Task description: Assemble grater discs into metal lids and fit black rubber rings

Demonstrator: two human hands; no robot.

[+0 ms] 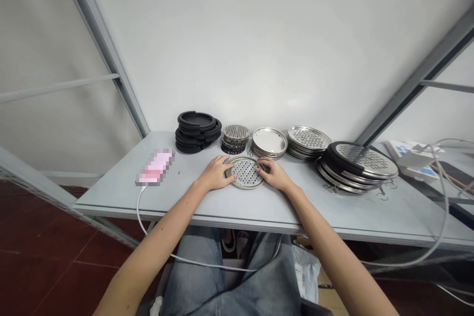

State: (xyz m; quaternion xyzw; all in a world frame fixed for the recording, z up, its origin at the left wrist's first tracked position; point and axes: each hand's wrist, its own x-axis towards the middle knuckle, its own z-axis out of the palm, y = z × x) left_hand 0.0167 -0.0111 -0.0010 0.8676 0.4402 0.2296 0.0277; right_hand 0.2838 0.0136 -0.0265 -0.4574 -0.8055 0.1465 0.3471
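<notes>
A round perforated grater plate lies flat on the table in front of me, inside a shallow metal ring. My left hand is at its left side, with thumb and fingers curved onto the plate's edge. From the right, my right hand holds the opposite edge, its thumb and fingertips on the metal. Just behind stand a stack of small grater discs and a stack of plain metal lids. The undersides of my fingers are hidden.
Black rings are piled at the back left. Farther right stand stacked grater lids and larger black-rimmed graters with wire clasps. A blurred phone with a white cable lies left. Metal posts flank the table.
</notes>
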